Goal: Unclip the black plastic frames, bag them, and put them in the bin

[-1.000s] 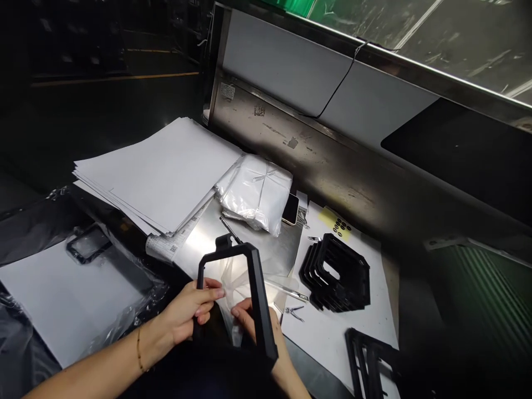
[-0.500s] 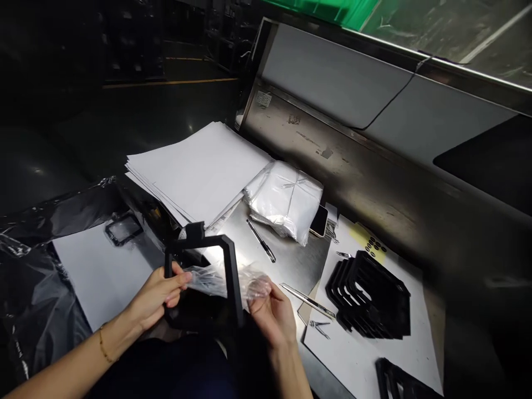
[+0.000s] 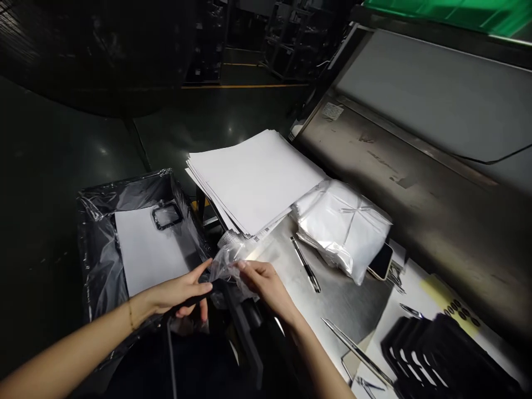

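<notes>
A black rectangular frame hangs tilted above my lap. My left hand has its thumb over the frame's upper bar and its lower fingers beneath, index finger stretched toward a clear plastic bag. With thumb and fingers closed, my right hand pinches this crumpled bag just above the frame. Whether the bag covers part of the frame I cannot tell. At my left stands a bin lined with dark plastic; in it, a bagged black frame lies on a white sheet.
Paper sheets are stacked at the metal table's far left corner. Beside them lie a bundle of clear bags, a pen, a phone, tweezers and stacked black frames. A metal panel rises behind.
The view has swung left, showing more of the bin. The held frame has tipped and dropped lower, and the clear bag is now bunched above its upper bar between my hands.
</notes>
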Demonstrator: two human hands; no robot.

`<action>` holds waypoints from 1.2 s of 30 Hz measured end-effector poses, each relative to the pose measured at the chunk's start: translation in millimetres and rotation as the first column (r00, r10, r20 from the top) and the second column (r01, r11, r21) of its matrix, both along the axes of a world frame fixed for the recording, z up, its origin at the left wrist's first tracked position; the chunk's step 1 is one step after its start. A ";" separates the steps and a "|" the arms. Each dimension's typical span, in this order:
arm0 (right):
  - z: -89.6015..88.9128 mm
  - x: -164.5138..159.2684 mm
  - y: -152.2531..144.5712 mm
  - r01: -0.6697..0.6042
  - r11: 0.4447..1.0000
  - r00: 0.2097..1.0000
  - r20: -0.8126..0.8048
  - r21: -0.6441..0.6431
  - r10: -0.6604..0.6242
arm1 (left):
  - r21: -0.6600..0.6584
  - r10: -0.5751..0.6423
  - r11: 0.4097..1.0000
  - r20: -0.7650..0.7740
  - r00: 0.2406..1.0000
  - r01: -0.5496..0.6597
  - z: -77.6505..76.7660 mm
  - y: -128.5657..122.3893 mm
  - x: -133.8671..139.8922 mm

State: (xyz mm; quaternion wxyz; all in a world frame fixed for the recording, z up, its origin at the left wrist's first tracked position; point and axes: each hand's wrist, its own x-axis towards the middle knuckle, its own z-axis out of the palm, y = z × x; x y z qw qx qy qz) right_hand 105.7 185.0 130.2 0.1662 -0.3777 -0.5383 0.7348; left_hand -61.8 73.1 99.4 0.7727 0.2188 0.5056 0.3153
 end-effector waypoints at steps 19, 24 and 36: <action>-21.4 -40.2 -107.9 -0.381 0.894 0.924 0.053 0.234 0.380 | 0.003 0.183 0.982 -0.234 0.955 -0.188 -15.0 -30.6 -19.2; -36.8 -11.8 -113.3 -0.483 0.696 0.876 0.311 0.531 0.370 | -0.028 0.191 0.976 -0.363 0.912 -0.215 -33.7 -58.5 -22.8; -9.0 -13.4 -54.3 -0.527 0.607 0.835 0.496 0.595 0.238 | -0.200 -0.001 0.979 -0.242 0.970 -0.049 -6.3 -76.0 -68.0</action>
